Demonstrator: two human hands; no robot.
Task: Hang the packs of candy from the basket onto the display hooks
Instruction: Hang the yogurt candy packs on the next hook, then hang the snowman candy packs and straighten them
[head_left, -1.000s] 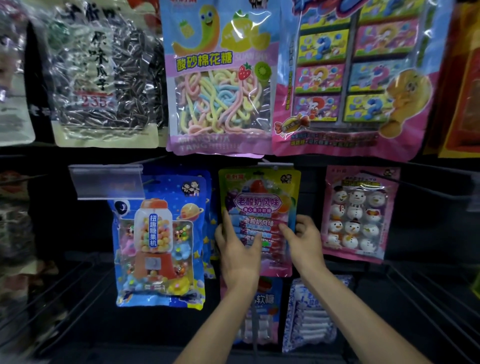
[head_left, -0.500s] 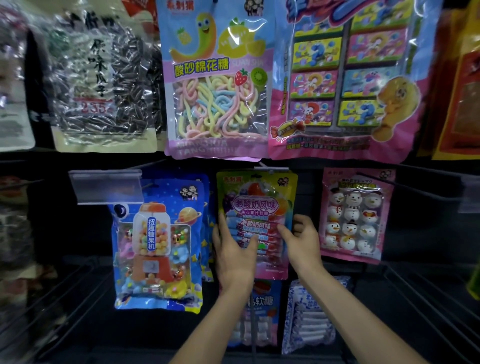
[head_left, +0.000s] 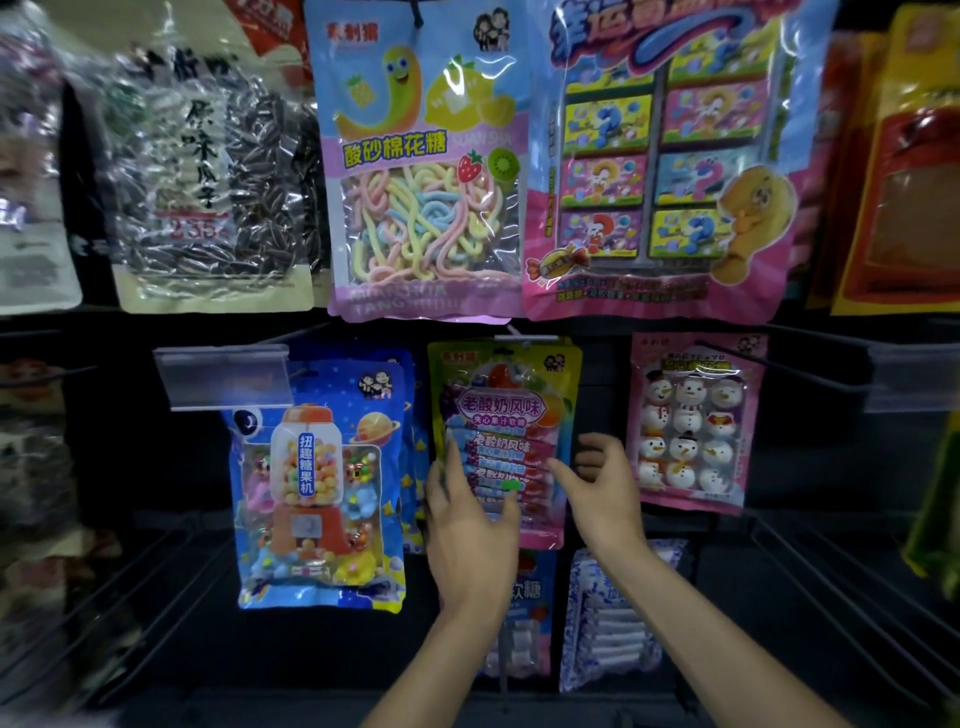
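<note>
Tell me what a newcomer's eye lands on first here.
Two bare hands at centre: the left hand lies on a hanging yellow-green candy pack, the right hand at its right edge. Above hang the big pastel gummy-rope pack and the pink box-print pack; lower left, the blue gumball-machine pack.

Green candy pk (head_left: 511, 410): "老酸奶风味"

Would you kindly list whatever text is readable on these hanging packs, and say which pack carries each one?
"酸砂棉花糖": pastel marshmallow rope pack.
"老酸奶风味": green-topped candy pack.
"扭趣糖果机": blue gumball-machine pack.
"原味瓜子": sunflower seed pack.
Brand logos, small print and the snowman pack title: too blurred to read.
</note>
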